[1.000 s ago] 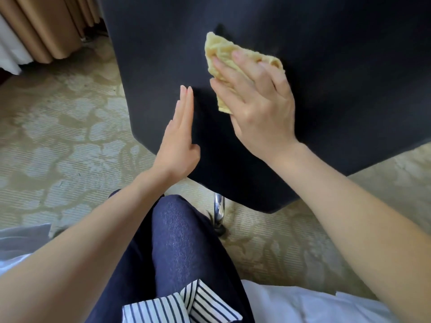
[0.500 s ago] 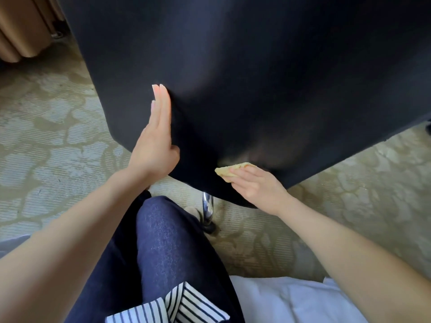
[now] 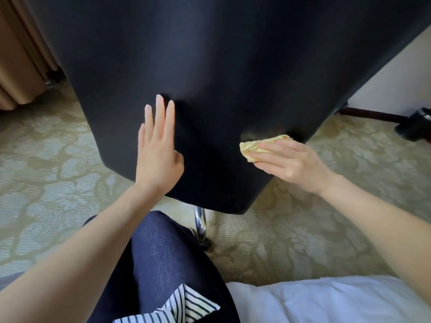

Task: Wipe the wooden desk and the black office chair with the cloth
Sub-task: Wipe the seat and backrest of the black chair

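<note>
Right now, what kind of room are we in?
Likely a hotel room or bedroom: floral patterned carpet, tan curtains at the upper left, white bedding at the lower right, plus the black office chair being wiped.

Matt black fabric covers the chair back (image 3: 233, 78); the yellow cloth (image 3: 258, 148) looks soft and crumpled; below the hands, a glossy chrome chair leg (image 3: 200, 220).

Top of black chair (image 3: 233, 66) cut off, cloth (image 3: 251, 147) partly under right hand (image 3: 293, 164), chrome leg (image 3: 200, 220) upper end hidden
</note>
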